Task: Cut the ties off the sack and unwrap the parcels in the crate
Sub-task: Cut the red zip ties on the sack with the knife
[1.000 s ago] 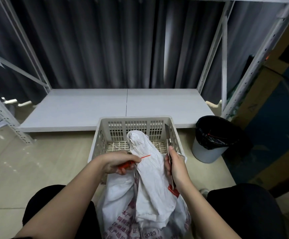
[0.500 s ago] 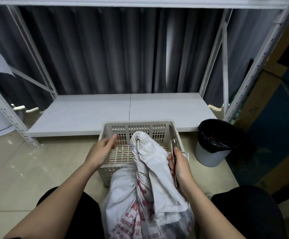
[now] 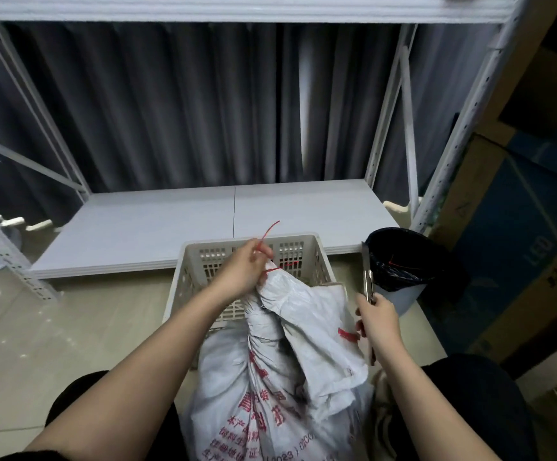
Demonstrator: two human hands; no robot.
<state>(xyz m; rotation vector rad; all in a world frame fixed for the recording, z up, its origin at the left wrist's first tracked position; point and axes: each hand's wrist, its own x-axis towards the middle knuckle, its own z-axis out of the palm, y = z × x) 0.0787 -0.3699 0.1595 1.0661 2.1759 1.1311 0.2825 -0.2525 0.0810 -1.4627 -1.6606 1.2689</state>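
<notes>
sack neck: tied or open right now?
Tied: a red tie cinches the sack neck; left hand pinches it.

Sack (image 3: pixel 280 377) bottom beyond the lower edge

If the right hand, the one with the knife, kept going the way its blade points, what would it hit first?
Probably the black-lined bin. The right hand holds the knife blade up and away, its tip by the bin's near rim, though depth is hard to judge.
</notes>
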